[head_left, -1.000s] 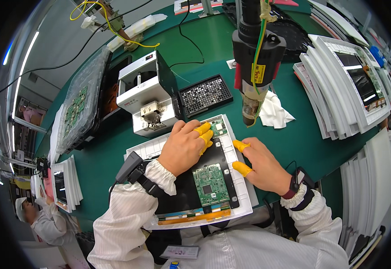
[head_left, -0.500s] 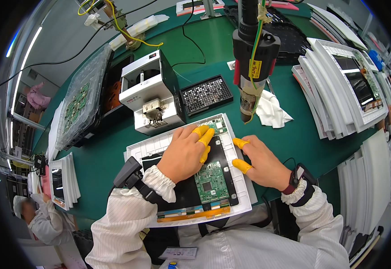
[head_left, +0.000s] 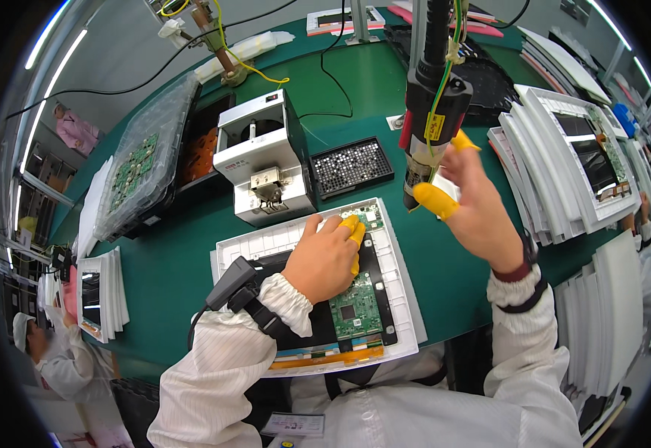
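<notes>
A white-framed display panel (head_left: 402,299) with a black back lies in front of me on the table. It carries a green circuit board (head_left: 357,310) and, at its far edge, a smaller green board (head_left: 372,216). My left hand (head_left: 324,257), with yellow finger cots, rests over the panel beside the smaller board. Its fingers are bent close together, and what they hold, if anything, is hidden. My right hand (head_left: 482,213) is raised beside the hanging electric screwdriver (head_left: 436,112). Its yellow-covered thumb and finger are apart near the tool's lower end, not closed round it.
A white screw feeder (head_left: 262,157) stands beyond the panel, beside a black tray of small metal parts (head_left: 351,166). Clear plastic trays with boards (head_left: 135,168) lean at left. White panels (head_left: 556,172) are stacked at right. A co-worker (head_left: 60,362) sits at far left.
My right hand has left the panel's right side and risen to the hanging screwdriver. My left hand stays over the panel. The view has shifted slightly.
</notes>
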`<move>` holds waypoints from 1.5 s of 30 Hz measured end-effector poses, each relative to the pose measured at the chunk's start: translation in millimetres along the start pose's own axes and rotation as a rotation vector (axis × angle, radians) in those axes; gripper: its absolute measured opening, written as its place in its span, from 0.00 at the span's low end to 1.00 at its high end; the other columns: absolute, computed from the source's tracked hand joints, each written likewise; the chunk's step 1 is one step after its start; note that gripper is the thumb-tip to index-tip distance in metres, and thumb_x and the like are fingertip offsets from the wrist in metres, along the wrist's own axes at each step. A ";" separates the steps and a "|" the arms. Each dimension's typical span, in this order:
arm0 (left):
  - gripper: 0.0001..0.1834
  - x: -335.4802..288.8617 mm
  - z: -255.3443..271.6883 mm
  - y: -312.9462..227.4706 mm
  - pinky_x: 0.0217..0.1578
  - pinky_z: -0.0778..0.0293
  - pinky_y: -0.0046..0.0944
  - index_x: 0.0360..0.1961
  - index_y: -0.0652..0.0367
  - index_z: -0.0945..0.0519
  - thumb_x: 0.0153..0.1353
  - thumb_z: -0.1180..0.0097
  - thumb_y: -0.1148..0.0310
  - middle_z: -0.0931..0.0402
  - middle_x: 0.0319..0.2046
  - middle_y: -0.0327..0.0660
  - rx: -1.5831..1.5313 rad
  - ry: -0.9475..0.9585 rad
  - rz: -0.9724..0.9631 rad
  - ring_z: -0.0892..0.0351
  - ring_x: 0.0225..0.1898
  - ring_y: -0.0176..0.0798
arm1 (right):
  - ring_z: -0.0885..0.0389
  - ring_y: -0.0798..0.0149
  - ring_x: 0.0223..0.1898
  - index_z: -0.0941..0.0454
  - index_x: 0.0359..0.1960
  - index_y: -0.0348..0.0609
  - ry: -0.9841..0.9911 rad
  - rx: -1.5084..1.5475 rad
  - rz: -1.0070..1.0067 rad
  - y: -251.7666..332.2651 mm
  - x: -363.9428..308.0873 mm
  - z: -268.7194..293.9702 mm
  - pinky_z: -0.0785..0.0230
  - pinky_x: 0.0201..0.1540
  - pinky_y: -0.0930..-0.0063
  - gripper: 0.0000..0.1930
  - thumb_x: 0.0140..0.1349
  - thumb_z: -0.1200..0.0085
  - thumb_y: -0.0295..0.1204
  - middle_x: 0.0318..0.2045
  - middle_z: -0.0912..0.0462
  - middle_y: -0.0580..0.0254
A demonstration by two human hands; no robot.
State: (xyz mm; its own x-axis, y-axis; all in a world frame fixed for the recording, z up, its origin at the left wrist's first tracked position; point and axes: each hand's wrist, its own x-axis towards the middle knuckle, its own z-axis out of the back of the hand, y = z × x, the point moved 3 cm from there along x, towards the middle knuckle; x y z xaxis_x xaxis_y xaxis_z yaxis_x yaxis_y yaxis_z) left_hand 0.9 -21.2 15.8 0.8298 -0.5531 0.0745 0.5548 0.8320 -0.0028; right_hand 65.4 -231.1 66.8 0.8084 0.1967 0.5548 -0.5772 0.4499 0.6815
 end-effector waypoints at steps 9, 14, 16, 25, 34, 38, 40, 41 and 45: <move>0.12 -1.5 3.8 -2.1 0.50 0.43 0.51 0.32 0.60 0.18 0.52 0.42 0.63 0.24 0.35 0.41 -0.027 0.047 0.062 0.32 0.51 0.43 | 0.24 0.76 0.31 0.35 0.60 0.41 0.315 0.821 -0.110 -1.0 36.5 -16.8 0.29 0.33 0.81 0.30 0.57 0.36 0.28 0.31 0.24 0.70; 0.13 -1.0 7.9 -0.4 0.50 0.43 0.52 0.33 0.60 0.18 0.52 0.42 0.63 0.24 0.37 0.41 -0.027 0.040 0.053 0.34 0.54 0.44 | 0.26 0.75 0.23 0.34 0.57 0.36 0.210 1.112 -0.025 18.5 60.0 -13.9 0.31 0.26 0.82 0.25 0.64 0.45 0.39 0.27 0.25 0.66; 0.13 -0.4 8.9 -0.4 0.51 0.43 0.52 0.33 0.61 0.18 0.51 0.41 0.63 0.25 0.38 0.41 -0.028 0.126 0.064 0.35 0.56 0.44 | 0.27 0.75 0.21 0.32 0.53 0.36 0.143 1.087 -0.019 28.6 66.4 -19.3 0.33 0.24 0.82 0.22 0.68 0.50 0.42 0.25 0.26 0.65; 0.10 1.8 7.3 -2.0 0.56 0.45 0.54 0.30 0.56 0.16 0.53 0.47 0.66 0.24 0.34 0.39 -0.022 0.028 0.049 0.33 0.54 0.43 | 0.29 0.75 0.17 0.29 0.42 0.38 -0.251 0.899 0.147 -20.5 125.2 -61.1 0.36 0.20 0.83 0.14 0.67 0.48 0.38 0.20 0.27 0.67; 0.09 3.0 8.3 1.7 0.55 0.43 0.53 0.29 0.57 0.16 0.51 0.46 0.67 0.24 0.34 0.41 -0.037 0.029 0.039 0.32 0.52 0.44 | 0.27 0.72 0.19 0.29 0.43 0.36 -0.109 0.842 0.067 -35.2 118.2 -94.8 0.33 0.24 0.80 0.20 0.70 0.55 0.44 0.23 0.25 0.64; 0.13 2.0 5.6 2.4 0.56 0.44 0.55 0.33 0.61 0.17 0.47 0.41 0.65 0.23 0.41 0.45 -0.063 0.054 0.038 0.34 0.57 0.48 | 0.27 0.72 0.19 0.28 0.43 0.36 -0.117 0.831 0.064 -40.6 118.2 -96.5 0.33 0.24 0.81 0.21 0.69 0.55 0.45 0.23 0.25 0.64; 0.14 1.4 4.7 2.8 0.56 0.45 0.55 0.34 0.61 0.17 0.47 0.41 0.65 0.23 0.43 0.45 -0.066 0.071 0.048 0.34 0.57 0.48 | 0.27 0.72 0.19 0.28 0.42 0.36 -0.117 0.829 0.050 -42.5 117.5 -98.2 0.33 0.23 0.81 0.21 0.69 0.54 0.46 0.23 0.25 0.64; 0.14 1.4 5.1 2.9 0.56 0.45 0.55 0.34 0.61 0.17 0.47 0.41 0.65 0.23 0.43 0.45 -0.065 0.071 0.046 0.34 0.57 0.48 | 0.27 0.73 0.19 0.28 0.42 0.36 -0.116 0.825 0.037 -43.0 117.4 -98.6 0.33 0.23 0.81 0.21 0.69 0.54 0.46 0.23 0.25 0.64; 0.14 1.3 5.6 2.4 0.56 0.45 0.55 0.34 0.61 0.17 0.46 0.40 0.65 0.23 0.43 0.45 -0.059 0.092 0.049 0.34 0.58 0.48 | 0.26 0.73 0.19 0.28 0.42 0.36 -0.123 0.823 0.054 -41.4 117.3 -99.4 0.33 0.23 0.81 0.22 0.68 0.53 0.47 0.23 0.25 0.64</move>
State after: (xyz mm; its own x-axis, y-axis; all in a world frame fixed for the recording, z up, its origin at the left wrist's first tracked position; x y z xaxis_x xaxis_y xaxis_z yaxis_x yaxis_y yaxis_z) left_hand 3.0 -19.7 21.4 0.8567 -0.5154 -0.0192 0.5134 0.8558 -0.0636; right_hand 195.5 -140.0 56.2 0.7865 0.0817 0.6121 -0.5531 -0.3476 0.7571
